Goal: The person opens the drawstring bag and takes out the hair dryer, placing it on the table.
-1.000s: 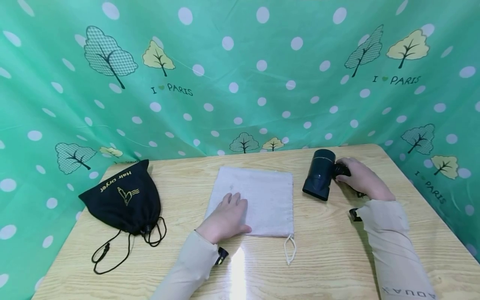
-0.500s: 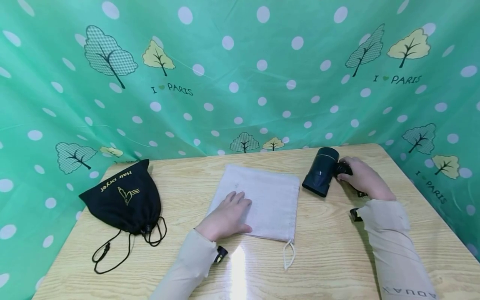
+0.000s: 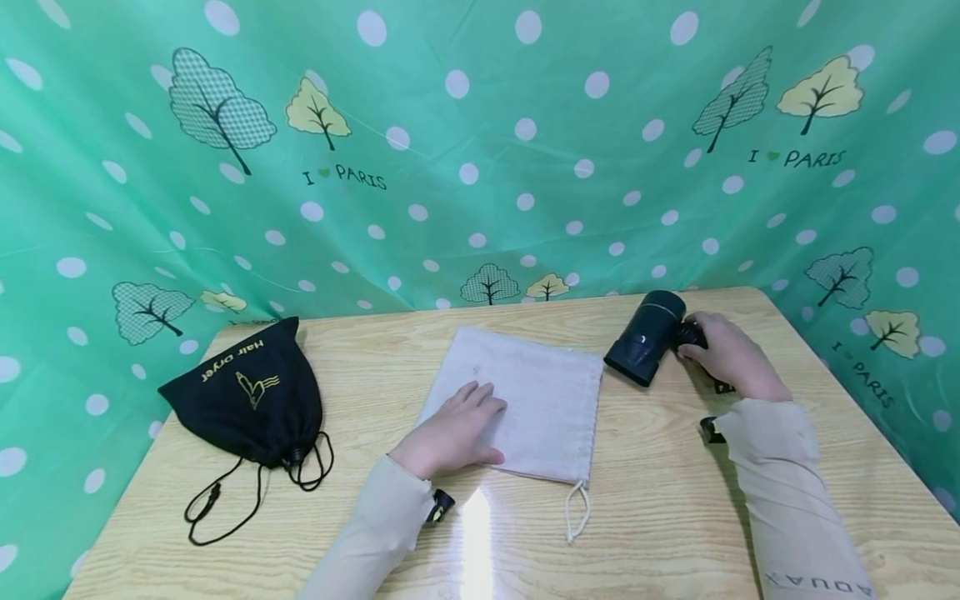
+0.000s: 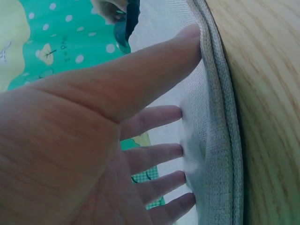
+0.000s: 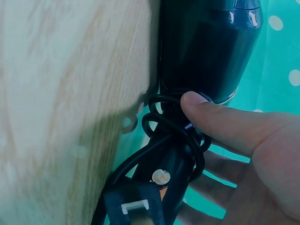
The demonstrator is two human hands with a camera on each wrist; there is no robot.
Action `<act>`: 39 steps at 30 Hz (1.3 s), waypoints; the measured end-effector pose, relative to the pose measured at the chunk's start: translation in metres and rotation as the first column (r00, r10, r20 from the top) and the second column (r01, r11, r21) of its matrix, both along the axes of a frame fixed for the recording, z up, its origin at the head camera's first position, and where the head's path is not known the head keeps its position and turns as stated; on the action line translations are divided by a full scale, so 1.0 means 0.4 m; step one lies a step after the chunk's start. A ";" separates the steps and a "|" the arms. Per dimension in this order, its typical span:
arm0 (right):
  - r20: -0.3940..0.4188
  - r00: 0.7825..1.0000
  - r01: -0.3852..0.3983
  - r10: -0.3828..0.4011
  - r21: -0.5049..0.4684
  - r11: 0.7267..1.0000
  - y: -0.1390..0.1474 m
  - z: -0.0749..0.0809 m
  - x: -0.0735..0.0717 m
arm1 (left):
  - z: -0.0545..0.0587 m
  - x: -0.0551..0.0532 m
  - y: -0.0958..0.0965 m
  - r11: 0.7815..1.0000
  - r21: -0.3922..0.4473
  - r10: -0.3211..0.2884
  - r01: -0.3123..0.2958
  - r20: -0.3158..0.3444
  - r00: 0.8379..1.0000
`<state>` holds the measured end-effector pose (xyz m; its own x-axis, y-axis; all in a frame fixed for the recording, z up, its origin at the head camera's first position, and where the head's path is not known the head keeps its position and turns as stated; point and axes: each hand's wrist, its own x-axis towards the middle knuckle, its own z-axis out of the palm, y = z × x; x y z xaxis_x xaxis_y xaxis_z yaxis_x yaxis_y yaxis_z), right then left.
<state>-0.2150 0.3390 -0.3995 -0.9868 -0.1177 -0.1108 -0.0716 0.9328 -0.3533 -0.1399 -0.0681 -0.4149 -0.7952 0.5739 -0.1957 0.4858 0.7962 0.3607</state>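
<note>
A light grey cloth drawstring bag (image 3: 536,392) lies flat in the middle of the table, its white cord loop (image 3: 577,510) toward the front. My left hand (image 3: 459,427) rests on its left part; the left wrist view shows the fingertips (image 4: 174,150) touching the fabric and the thumb at the hemmed edge. To the right, a dark hair dryer (image 3: 647,337) lies on the table with its wide barrel pointing toward the front left. My right hand (image 3: 726,354) grips its handle, around which a black power cord (image 5: 161,119) is wound. The plug (image 5: 133,206) hangs near the handle.
On the left lies a black drawstring pouch (image 3: 255,400) with gold "Hair Dryer" lettering, its black cords (image 3: 225,533) spread toward the front. A green dotted curtain (image 3: 480,167) closes off the back and sides of the wooden table (image 3: 637,517).
The grey bag has shifted a little to the right and turned slightly clockwise. In my right hand the hair dryer has turned, its back end moving right and away. My left hand has barely moved.
</note>
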 end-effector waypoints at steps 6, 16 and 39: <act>-0.004 1.000 0.009 -0.009 0.005 1.000 -0.002 0.001 0.002 | -0.004 -0.004 -0.002 1.000 0.013 -0.003 0.003 0.001 1.000; -0.019 0.999 0.036 -0.036 0.016 0.999 0.001 -0.006 -0.002 | -0.005 -0.007 -0.007 0.998 0.062 -0.005 0.004 0.023 1.000; -0.027 0.999 0.026 -0.026 0.017 1.000 0.009 -0.007 0.000 | 0.036 0.026 0.013 0.995 -0.093 -0.047 0.048 0.021 0.999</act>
<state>-0.2152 0.3426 -0.4021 -0.9922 -0.0904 -0.0858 -0.0568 0.9405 -0.3349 -0.1297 -0.0630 -0.4003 -0.7633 0.5895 -0.2644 0.5178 0.8029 0.2955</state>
